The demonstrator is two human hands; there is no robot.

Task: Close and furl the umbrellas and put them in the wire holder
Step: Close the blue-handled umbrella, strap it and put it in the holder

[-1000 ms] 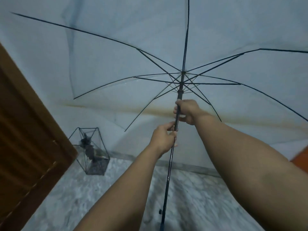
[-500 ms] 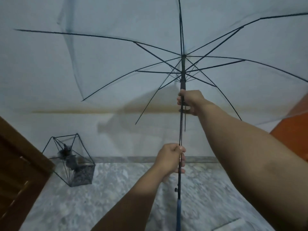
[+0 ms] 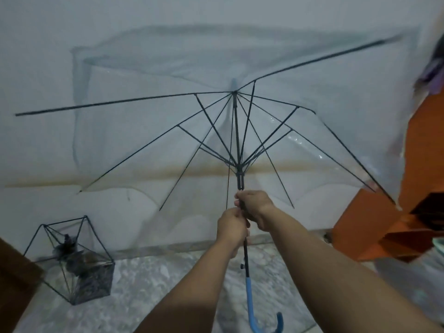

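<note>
A clear umbrella (image 3: 276,116) with black ribs and a black shaft stands upright in front of me, its canopy half folded and slack. Its blue hooked handle (image 3: 252,308) hangs low between my forearms. My right hand (image 3: 255,209) grips the shaft just under the black runner (image 3: 240,181). My left hand (image 3: 231,228) grips the shaft right below it, the two hands touching. The black wire holder (image 3: 77,260) sits on the floor at the lower left, with something dark inside it.
A white wall stands close behind the umbrella. The floor (image 3: 149,284) is grey marble. A brown door edge (image 3: 14,280) is at the far left. An orange cabinet (image 3: 408,188) with dark items fills the right side.
The runner has slid down the shaft with my right hand, and the ribs have folded inward. My left hand has moved up to meet my right. The view has tilted downward.
</note>
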